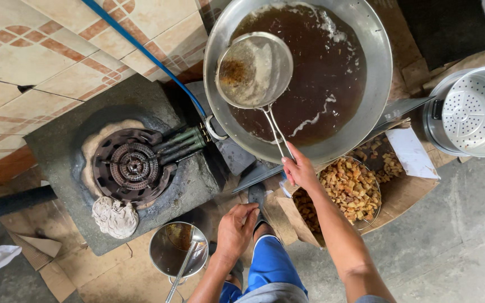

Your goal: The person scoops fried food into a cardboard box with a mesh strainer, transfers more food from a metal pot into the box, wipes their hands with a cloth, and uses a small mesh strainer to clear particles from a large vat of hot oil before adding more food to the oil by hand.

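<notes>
So the right hand is wrapped around the thin wire handle of a round fine-mesh metal skimmer, fingers closed tight on the handle's near end. The skimmer's long axis runs from the hand up and a bit to the left in the head view, with the mesh bowl at the far end, pointing away from the person. That bowl sits over the left part of a big round steel wok full of dark brown oil, and there's a small clump of brown crumbs on the left side of the mesh. Can't tell if the bowl is touching the oil or just above it.

The left hand isn't holding anything. It's resting palm down on the person's knee, fingers loosely curled, just above the blue shorts.

Just right of the skimmer hand there's a wire basket of golden-brown fried chunks sitting on cardboard. Left of the knee is a small steel pot with a ladle leaning in it. Further left, a dark cast-iron gas burner sits on a grey slab, unlit, with a dirty crumpled rag beside it and a blue hose running across the tiled floor toward the wok. Over on the far right is a steel steamer pot with a perforated insert.
</notes>
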